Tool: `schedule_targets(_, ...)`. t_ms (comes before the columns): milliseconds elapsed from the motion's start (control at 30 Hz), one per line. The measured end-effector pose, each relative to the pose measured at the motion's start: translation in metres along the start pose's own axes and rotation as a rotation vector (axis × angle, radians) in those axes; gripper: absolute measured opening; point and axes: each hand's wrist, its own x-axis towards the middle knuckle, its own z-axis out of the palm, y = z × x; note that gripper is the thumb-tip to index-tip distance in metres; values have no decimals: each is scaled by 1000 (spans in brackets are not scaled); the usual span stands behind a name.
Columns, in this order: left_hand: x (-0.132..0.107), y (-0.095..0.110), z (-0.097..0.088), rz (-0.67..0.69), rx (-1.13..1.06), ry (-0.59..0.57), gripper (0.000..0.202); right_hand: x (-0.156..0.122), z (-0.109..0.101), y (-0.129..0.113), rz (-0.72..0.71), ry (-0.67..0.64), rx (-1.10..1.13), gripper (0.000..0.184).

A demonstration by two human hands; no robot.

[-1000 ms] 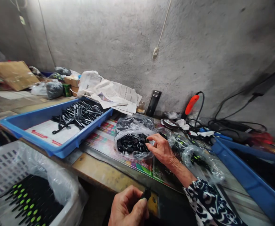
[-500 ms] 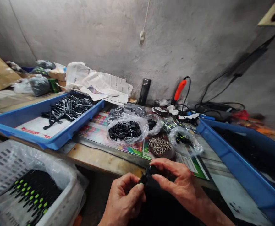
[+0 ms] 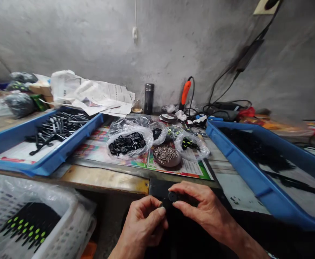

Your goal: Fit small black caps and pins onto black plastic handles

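My left hand (image 3: 142,225) and my right hand (image 3: 203,207) pinch a small black plastic part (image 3: 172,197) between their fingertips, just in front of the bench edge. The part has a round disc at one end, and my fingers hide much of it. Beyond my hands, a clear bag of black round discs (image 3: 127,144) lies on a printed mat (image 3: 92,145). Beside it are a brown dish of small screws (image 3: 166,155) and a clear bag of green-marked black pieces (image 3: 189,144).
A blue tray of black rods (image 3: 65,153) stands at left, and another blue tray (image 3: 243,176) stands at right. A white crate (image 3: 76,219) sits low at left. Against the wall are crumpled newspaper (image 3: 98,97), a black flask (image 3: 149,98), an orange-handled tool (image 3: 185,92) and cables.
My right hand has moved from the bags to the black part, joining my left hand. The whole scene has shifted left in view, bringing more of the right tray into sight.
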Motion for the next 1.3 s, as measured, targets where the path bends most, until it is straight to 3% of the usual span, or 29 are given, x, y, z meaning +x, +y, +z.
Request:
schedule_targets(267,-3,-4,7,-87,-5,-50,41,-6,-11,3,-25,-72,46,20)
schedule_targets(533,-7,-2,12,-86,13,-69,43,-7,-18,7,-55,-147,54,16)
schedule_targets(767,-10,-6,15,-115,76,-60,48,-4,-28,10,-99,-333,75,49)
schedule_targets(933,-10,-12,21,-118,73,-77,52,-8,-29,12,-131,-411,137,40)
schedule_targets(1033,-10,-14,24,-72,114,-68,52,-15,-29,13,-53,-400,153,26)
schedule_targets(1167,-15,-13,26,102,325,-8,35,-27,-27,12,121,-250,290,32)
schedule_targets(1300,-22,-12,26,221,494,8,26,-37,-20,9,88,-181,349,35)
